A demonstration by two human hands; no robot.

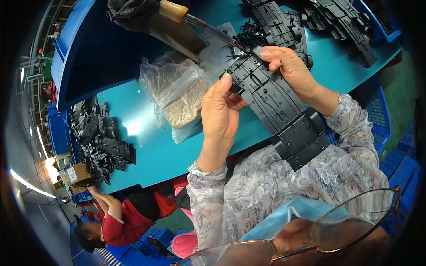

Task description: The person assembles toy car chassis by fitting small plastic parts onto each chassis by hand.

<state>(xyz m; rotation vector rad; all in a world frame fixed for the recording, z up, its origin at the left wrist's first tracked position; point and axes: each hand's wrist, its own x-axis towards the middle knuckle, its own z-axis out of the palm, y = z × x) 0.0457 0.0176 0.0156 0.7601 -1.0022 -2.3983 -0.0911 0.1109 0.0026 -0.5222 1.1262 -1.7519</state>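
Note:
A long black moulded plastic part (276, 103), ribbed and studded with small bosses, is held up at a slant between my hands. My left hand (218, 114) grips its upper left edge, thumb on top and fingers underneath. On the upper right edge, my right hand (290, 68) closes with the thumb over the face. A metal rod (213, 30) with a yellowish handle (173, 10) reaches down to the part's far end; whether they touch I cannot tell. Beyond the part lies a small heap of black pieces (253, 34).
Clear plastic bags (179, 95) with tan contents lie on the teal table (133, 153). Black parts are piled at left (102, 137) and more panels (337, 26) at far right. A large blue bin (80, 53) tilts at upper left. A person in red (126, 224) sits lower left.

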